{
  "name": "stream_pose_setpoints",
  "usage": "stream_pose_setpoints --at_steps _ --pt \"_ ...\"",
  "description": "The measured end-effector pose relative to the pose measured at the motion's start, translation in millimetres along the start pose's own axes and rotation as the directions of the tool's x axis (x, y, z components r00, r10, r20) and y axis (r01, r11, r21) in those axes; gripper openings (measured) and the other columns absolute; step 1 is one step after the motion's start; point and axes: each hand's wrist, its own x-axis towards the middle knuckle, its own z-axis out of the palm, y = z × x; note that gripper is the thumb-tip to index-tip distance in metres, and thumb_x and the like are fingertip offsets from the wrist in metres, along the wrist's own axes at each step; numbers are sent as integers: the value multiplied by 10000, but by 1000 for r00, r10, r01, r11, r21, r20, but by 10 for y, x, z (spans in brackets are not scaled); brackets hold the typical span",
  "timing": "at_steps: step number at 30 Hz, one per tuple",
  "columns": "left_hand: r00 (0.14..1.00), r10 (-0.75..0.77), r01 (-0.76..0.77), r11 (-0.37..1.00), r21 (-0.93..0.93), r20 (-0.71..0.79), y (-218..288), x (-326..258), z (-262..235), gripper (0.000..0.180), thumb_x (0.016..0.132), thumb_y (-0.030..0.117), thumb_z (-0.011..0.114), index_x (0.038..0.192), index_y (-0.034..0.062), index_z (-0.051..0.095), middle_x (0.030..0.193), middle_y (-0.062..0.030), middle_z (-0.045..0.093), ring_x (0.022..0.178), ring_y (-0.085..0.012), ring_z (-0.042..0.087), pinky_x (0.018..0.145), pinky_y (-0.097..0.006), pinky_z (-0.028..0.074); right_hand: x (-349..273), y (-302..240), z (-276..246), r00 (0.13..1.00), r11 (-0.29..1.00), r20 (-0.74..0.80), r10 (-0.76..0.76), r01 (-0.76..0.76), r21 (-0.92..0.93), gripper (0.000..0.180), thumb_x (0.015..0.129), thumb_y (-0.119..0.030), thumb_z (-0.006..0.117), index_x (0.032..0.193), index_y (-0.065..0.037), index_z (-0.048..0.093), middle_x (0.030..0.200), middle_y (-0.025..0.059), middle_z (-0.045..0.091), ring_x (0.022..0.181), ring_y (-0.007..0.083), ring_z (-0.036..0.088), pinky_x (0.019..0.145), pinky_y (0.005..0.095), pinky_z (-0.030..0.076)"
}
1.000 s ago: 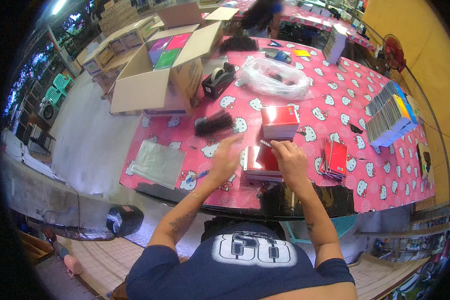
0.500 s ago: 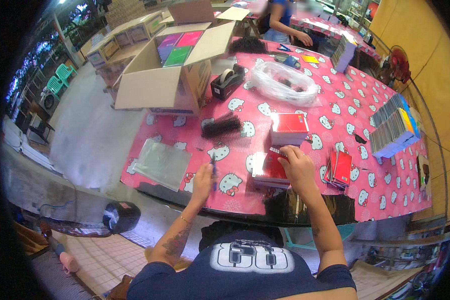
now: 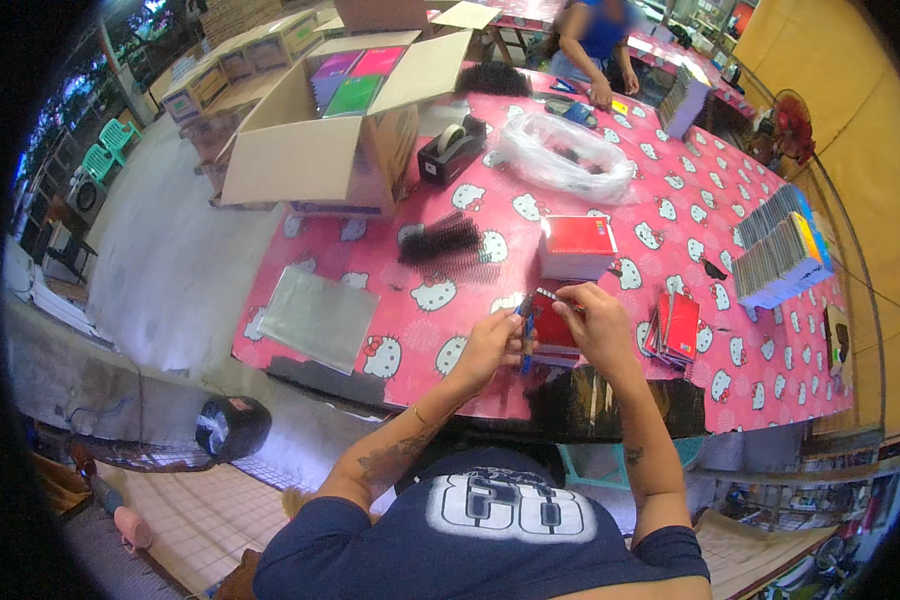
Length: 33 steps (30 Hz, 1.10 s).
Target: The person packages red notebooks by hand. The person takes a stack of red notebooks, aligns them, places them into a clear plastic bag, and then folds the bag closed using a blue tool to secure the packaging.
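My left hand (image 3: 490, 348) is closed around blue-handled pliers (image 3: 527, 350), their dark tip by the upper left corner of a red notebook (image 3: 558, 328). That notebook lies on top of a short stack close to the table's front edge. At its top edge my right hand (image 3: 597, 318) is closed, thumb and fingers pinching the bound side, where a small white strip shows. Just behind stands a taller stack of red notebooks (image 3: 578, 248). Several more red notebooks (image 3: 676, 328) lie in an uneven pile to the right. Dark wire binding coils (image 3: 440, 240) lie to the left.
Clear plastic sheets (image 3: 318, 315) lie at the front left. Beyond are a tape dispenser (image 3: 452, 152), an open carton (image 3: 290, 170) of colourful notebooks and a plastic bag (image 3: 565, 160). Bound notebooks (image 3: 782, 255) stand in rows at right. Another person (image 3: 595, 50) reaches over the far edge.
My left hand has brought the pliers rightward to the notebook by my right hand. My right hand stays at the notebook's top edge. The other person has moved in, reaching toward the yellow item.
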Motion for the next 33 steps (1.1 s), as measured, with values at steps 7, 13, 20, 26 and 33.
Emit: stream_pose_setpoints --at_steps 7,13,20,26,33 --pt "1000 -8 7 998 -70 -19 103 27 -46 351 1035 312 436 1235 43 540 1061 -112 679 924 -198 696 731 -325 568 67 19 -20 997 985 -11 -73 70 -155 187 935 -271 634 977 -109 718 876 90 646 770 315 656 681 431 519" --pt "994 -54 63 993 -98 93 192 39 -75 398 1034 340 443 1254 19 525 1042 -170 691 883 -248 715 718 -338 585 44 18 35 997 984 -57 -52 41 -174 179 940 -273 627 964 -119 717 866 81 644 766 307 657 669 427 521" --pt "994 -62 51 993 106 96 304 135 -188 405 1020 351 456 1172 -1 585 982 -140 695 850 -221 708 693 -354 597 33 55 69 989 973 -108 -103 77 -218 140 913 -236 659 952 -116 719 851 81 648 764 305 660 650 414 516" --pt "986 -123 113 989 94 111 418 137 -148 334 1012 343 465 1053 35 590 926 -72 665 761 -140 656 627 -291 562 23 51 51 991 975 -98 -87 64 -214 175 927 -282 632 930 -122 702 866 66 644 770 292 661 658 418 525" --pt "713 589 -426 -66 902 380 533 -29 16 287 986 227 552 1141 20 676 1000 -109 682 885 -197 664 749 -357 543 11 55 27 993 975 -76 -90 73 -212 183 932 -280 625 950 -114 699 870 73 642 794 295 661 683 419 527"
